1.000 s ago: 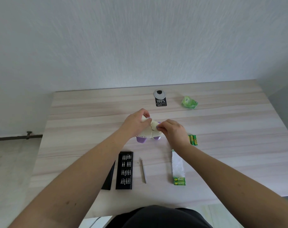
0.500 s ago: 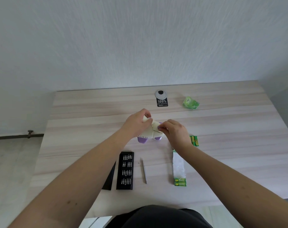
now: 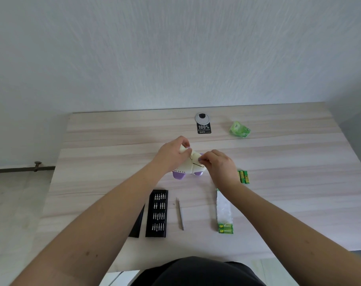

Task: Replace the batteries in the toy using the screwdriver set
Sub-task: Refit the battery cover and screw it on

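A cream toy (image 3: 191, 166) with purple feet lies at the middle of the wooden table (image 3: 299, 172). My left hand (image 3: 171, 154) grips its upper left part. My right hand (image 3: 220, 165) pinches at the toy's top right with curled fingertips; what they hold is too small to tell. The black bit tray (image 3: 157, 213) of the screwdriver set lies near me on the left, its lid (image 3: 138, 225) partly under my left forearm. A thin silver screwdriver (image 3: 181, 214) lies beside the tray. Two green batteries (image 3: 243, 176) lie right of my right hand.
A GP battery pack (image 3: 224, 213) in torn wrapping lies near the front right. Crumpled green wrapping (image 3: 239, 129) sits at the back right. A round grey cable cap (image 3: 202, 118) with a black label (image 3: 203, 128) is at the table's back. A white wall rises behind.
Both hands stay on the toy with only small finger shifts. The view has tilted slightly.
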Action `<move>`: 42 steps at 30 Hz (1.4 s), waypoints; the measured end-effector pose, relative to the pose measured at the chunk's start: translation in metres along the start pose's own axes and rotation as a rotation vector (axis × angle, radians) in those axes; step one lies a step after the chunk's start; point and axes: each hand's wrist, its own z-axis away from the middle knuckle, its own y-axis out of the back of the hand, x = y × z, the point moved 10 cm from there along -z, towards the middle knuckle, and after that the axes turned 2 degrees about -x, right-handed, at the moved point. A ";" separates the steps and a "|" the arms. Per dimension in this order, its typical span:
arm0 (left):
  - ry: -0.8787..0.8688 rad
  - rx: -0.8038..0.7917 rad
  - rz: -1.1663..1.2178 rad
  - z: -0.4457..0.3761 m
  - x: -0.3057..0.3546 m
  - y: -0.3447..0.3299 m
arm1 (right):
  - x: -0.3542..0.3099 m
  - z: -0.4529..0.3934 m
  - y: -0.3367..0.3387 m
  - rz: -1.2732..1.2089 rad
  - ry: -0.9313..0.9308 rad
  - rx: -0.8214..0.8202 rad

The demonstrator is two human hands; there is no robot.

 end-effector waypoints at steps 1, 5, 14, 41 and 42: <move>0.004 0.001 0.007 0.000 0.000 0.000 | 0.001 0.001 0.000 -0.002 -0.013 0.002; 0.013 -0.006 0.007 0.000 0.001 0.000 | 0.002 0.002 -0.001 -0.019 -0.046 -0.010; 0.015 0.000 0.003 0.002 0.002 0.001 | 0.021 0.005 -0.002 -0.152 -0.195 -0.031; 0.028 -0.024 0.003 0.003 0.000 -0.002 | -0.003 -0.005 -0.010 0.114 0.047 -0.095; 0.022 -0.022 -0.004 0.003 0.000 -0.003 | -0.003 -0.005 -0.011 0.118 0.045 -0.105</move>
